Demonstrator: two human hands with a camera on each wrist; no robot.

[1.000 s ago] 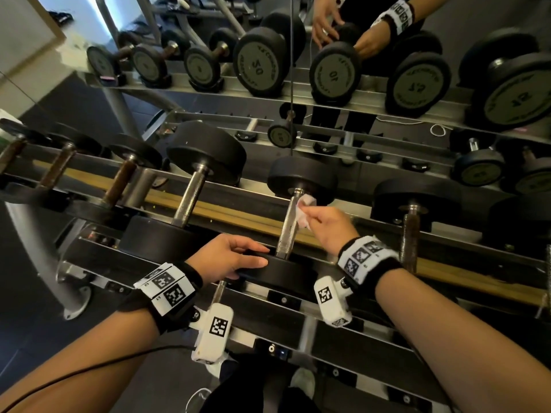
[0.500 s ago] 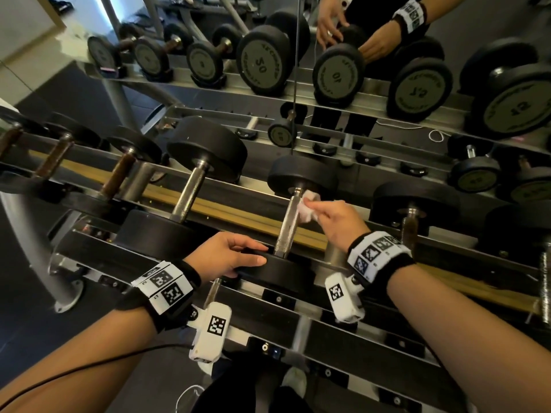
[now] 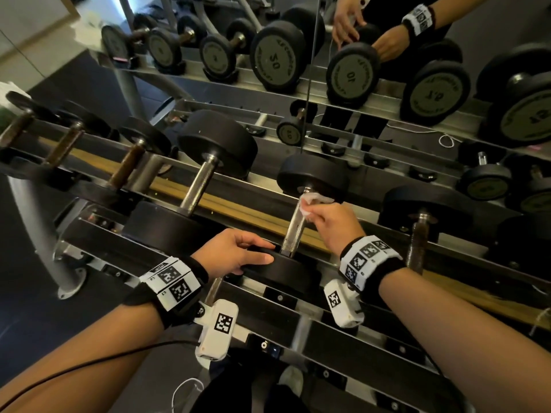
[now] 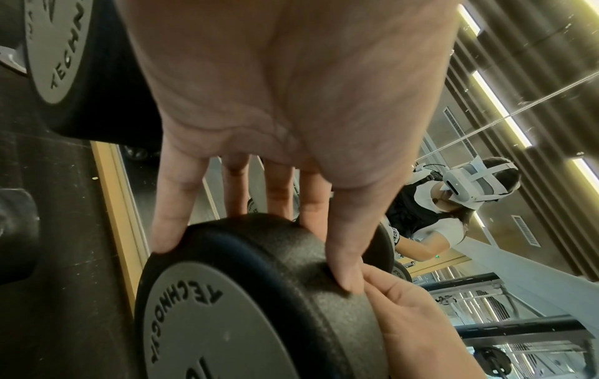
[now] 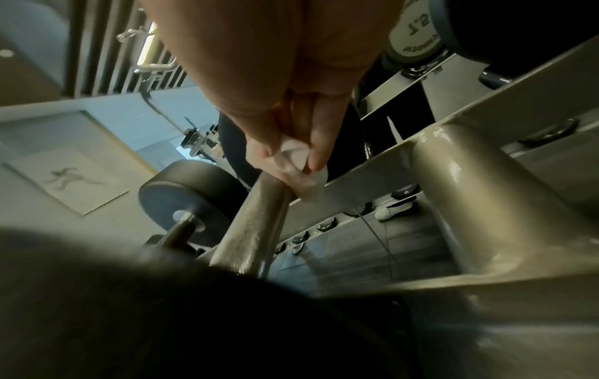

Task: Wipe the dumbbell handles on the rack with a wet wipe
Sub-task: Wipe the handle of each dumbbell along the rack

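A black dumbbell lies across the rack rails in the middle of the head view, its steel handle (image 3: 293,226) running away from me. My right hand (image 3: 334,222) pinches a white wet wipe (image 3: 313,202) against the far end of that handle, close to the far weight head (image 3: 313,171). The right wrist view shows the wipe (image 5: 306,179) pressed on the handle (image 5: 256,220) between thumb and fingers. My left hand (image 3: 238,254) grips the near weight head (image 3: 283,269); fingers and thumb (image 4: 343,261) curl over its rim (image 4: 291,261).
More dumbbells line the rack (image 3: 208,293): a larger steel-handled one (image 3: 196,186) to the left, rusty-handled ones (image 3: 128,165) further left, another rusty one (image 3: 417,242) at right. A mirror (image 3: 387,84) behind repeats the rack and my hands. A black cable (image 3: 89,362) trails from my left wrist.
My right hand has slid the wipe along the handle away from me, toward the far weight head. The left hand keeps its hold on the near head.
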